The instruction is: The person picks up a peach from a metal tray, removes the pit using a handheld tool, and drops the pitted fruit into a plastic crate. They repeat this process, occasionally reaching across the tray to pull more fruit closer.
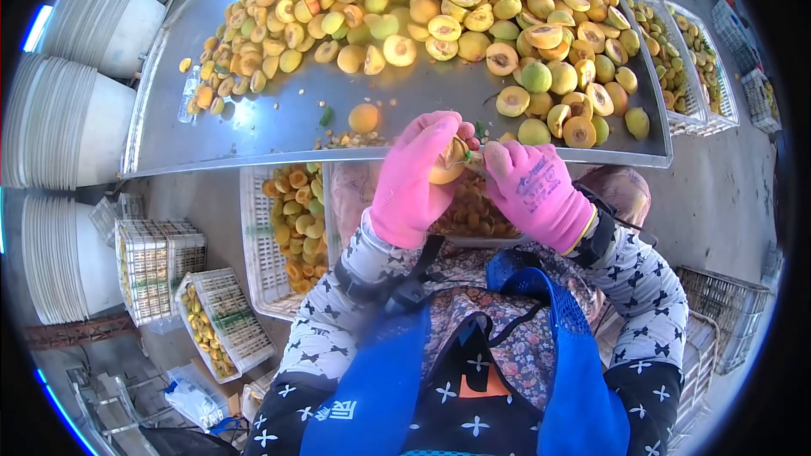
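At table edge (296,159), left grip (411,181), curled around fruit (445,172)

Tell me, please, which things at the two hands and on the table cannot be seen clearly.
All in the head view:
Whether the right hand holds a tool: the hand itself hides it.
The fruit in the left hand: partly covered by that hand.
The fruit heap: cut off by the top edge.
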### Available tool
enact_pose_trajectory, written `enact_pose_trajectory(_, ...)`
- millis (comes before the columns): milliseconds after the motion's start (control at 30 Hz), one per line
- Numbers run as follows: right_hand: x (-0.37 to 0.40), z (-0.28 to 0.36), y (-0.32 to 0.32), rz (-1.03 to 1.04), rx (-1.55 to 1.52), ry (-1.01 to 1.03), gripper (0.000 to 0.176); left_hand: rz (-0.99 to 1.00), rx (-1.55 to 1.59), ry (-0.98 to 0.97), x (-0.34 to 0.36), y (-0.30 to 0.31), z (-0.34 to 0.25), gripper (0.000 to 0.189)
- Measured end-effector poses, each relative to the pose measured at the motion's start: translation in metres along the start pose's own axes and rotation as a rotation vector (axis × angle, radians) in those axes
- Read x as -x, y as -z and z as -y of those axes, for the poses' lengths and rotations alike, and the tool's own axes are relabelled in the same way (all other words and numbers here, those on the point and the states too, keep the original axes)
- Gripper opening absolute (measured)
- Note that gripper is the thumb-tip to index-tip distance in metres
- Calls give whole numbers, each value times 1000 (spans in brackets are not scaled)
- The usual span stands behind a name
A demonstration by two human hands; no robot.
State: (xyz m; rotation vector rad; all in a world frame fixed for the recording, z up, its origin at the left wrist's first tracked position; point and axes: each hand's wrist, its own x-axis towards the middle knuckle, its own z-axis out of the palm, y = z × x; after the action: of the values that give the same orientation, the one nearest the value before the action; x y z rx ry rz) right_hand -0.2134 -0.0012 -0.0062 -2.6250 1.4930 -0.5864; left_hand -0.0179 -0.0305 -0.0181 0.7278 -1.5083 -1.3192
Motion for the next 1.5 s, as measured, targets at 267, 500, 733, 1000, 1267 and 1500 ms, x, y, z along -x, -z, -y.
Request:
enact_pose_trajectory(267,-2,19,-13,123,-290,-132,29,-416,603,435,-8,-17,-5,21)
enact_pose_trajectory(500,-3,33,-46,81,-646,-286,33,-536,492,377,-8,-17,11,19)
enact_pose_trajectory(733,-7,36,-38,211,-942,-415,35,-539,465,398,-12,-14,6,24)
enact_pose_trajectory(1000,1,34,-59,134,-873,-354,27,-364,239,394,-18,-1,19,44)
enact_pose_trajectory(1267,-3,24,-18,678,-1746,-635,14,-18,217,332,-17,5,7,45)
enact_pose_trajectory(1500,12,14,-15,694,-1736,-646,16,116,-19,501,-9,54,-18,37)
